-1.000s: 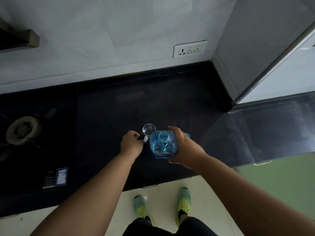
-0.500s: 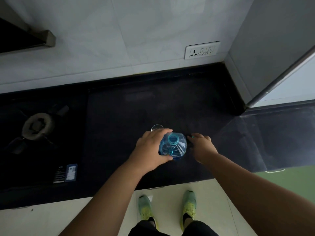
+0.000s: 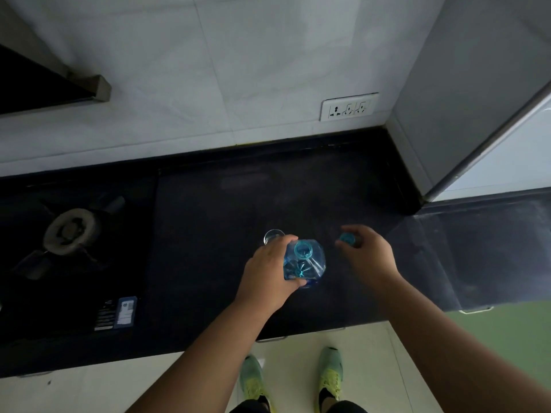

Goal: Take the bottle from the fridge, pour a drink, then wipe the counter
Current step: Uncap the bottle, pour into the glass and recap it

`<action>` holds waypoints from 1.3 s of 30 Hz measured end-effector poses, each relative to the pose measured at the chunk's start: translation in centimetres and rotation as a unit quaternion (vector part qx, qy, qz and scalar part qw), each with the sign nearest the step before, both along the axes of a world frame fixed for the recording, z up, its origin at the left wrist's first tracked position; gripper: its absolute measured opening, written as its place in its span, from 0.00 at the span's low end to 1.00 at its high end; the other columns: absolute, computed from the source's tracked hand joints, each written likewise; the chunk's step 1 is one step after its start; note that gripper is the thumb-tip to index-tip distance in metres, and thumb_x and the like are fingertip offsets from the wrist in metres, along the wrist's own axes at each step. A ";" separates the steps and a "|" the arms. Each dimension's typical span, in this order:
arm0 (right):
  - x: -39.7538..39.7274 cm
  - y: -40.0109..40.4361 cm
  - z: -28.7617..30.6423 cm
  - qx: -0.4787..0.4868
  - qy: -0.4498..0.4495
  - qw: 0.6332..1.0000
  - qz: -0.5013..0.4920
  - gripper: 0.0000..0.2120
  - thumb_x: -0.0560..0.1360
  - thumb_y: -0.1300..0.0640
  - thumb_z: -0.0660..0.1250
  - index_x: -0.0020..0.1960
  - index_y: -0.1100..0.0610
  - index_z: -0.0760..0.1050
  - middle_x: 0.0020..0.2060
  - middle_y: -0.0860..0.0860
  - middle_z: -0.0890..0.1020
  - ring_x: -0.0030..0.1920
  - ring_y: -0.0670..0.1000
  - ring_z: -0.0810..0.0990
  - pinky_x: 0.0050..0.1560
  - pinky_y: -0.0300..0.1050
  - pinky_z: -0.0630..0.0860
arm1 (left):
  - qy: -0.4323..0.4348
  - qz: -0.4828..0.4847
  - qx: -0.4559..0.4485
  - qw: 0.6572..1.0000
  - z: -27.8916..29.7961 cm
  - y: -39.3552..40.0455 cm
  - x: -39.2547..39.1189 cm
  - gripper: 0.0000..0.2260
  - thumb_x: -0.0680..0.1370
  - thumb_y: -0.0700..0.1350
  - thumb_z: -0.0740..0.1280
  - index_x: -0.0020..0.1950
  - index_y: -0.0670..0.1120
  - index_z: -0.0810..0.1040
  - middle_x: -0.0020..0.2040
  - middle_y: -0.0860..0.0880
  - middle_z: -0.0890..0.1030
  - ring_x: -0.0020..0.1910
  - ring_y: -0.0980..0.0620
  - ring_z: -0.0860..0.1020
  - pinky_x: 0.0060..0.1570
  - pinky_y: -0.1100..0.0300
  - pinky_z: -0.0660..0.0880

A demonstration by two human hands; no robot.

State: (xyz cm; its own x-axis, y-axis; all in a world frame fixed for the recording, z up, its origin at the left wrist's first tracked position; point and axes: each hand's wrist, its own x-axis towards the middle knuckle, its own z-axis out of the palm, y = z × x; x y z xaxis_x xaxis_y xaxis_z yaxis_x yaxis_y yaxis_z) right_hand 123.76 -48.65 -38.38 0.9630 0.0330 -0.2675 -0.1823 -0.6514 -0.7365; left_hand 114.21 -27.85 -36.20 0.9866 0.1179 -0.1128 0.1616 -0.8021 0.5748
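Head view: my left hand (image 3: 269,275) grips the uncapped blue plastic bottle (image 3: 304,262); right hand (image 3: 368,257) pinches its blue cap (image 3: 346,238). Small clear glass (image 3: 272,236) at eleven o'clock, half hidden—pouring blind could spill.

Counter (image 3: 238,210) — bare dark stretch far of the bottle (image 3: 304,262) and to its right. Obstructions: glass (image 3: 272,236) just far-left of bottle, possibly touching; gas burner (image 3: 70,231) well left; wall (image 3: 432,99) closing the far right corner.
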 end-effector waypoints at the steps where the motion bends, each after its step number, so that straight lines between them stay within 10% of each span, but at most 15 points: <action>1: -0.1 0.0 1.6 0.008 -0.010 1.000 0.007 0.15 0.76 0.53 0.77 0.62 0.46 0.82 0.51 0.47 0.83 0.48 0.45 0.82 0.40 0.34 0.76 | 0.000 0.002 -0.006 1.000 0.0 -0.1 0.0 0.37 0.68 0.52 0.83 0.72 0.58 0.69 0.66 0.59 0.76 0.66 0.55 0.76 0.65 0.55 0.75; 17: -1.7 0.5 11.8 -0.015 -0.059 0.984 0.170 0.15 0.70 0.47 0.81 0.55 0.41 0.84 0.45 0.38 0.84 0.44 0.35 0.81 0.43 0.27 0.76 | -0.022 -0.005 -0.121 0.992 0.3 -1.4 0.5 0.39 0.67 0.48 0.83 0.73 0.63 0.69 0.64 0.55 0.67 0.62 0.75 0.65 0.57 0.83 0.62; 22: -0.7 0.4 12.7 -0.054 -0.080 0.960 0.261 0.17 0.71 0.50 0.81 0.58 0.41 0.85 0.47 0.39 0.84 0.43 0.37 0.81 0.47 0.34 0.77 | -0.050 -0.028 -0.097 0.994 1.5 -1.2 0.5 0.39 0.67 0.49 0.82 0.73 0.65 0.68 0.60 0.60 0.66 0.64 0.59 0.72 0.62 0.66 0.74; 31: 0.7 1.9 14.6 -0.158 -0.093 0.916 0.358 0.15 0.74 0.46 0.77 0.60 0.42 0.84 0.49 0.39 0.80 0.49 0.41 0.78 0.54 0.42 0.78 | -0.058 -0.046 -0.043 0.996 3.4 -0.3 0.7 0.38 0.67 0.51 0.82 0.70 0.66 0.67 0.60 0.62 0.66 0.61 0.59 0.74 0.57 0.59 0.80; 39: -0.5 3.9 13.9 -0.266 -0.139 0.923 0.241 0.22 0.78 0.29 0.59 0.49 0.48 0.71 0.33 0.46 0.79 0.34 0.48 0.79 0.36 0.47 0.78 | -0.059 -0.041 -0.043 0.996 3.6 -0.3 1.2 0.33 0.67 0.51 0.82 0.66 0.65 0.69 0.61 0.61 0.68 0.61 0.59 0.74 0.56 0.63 0.80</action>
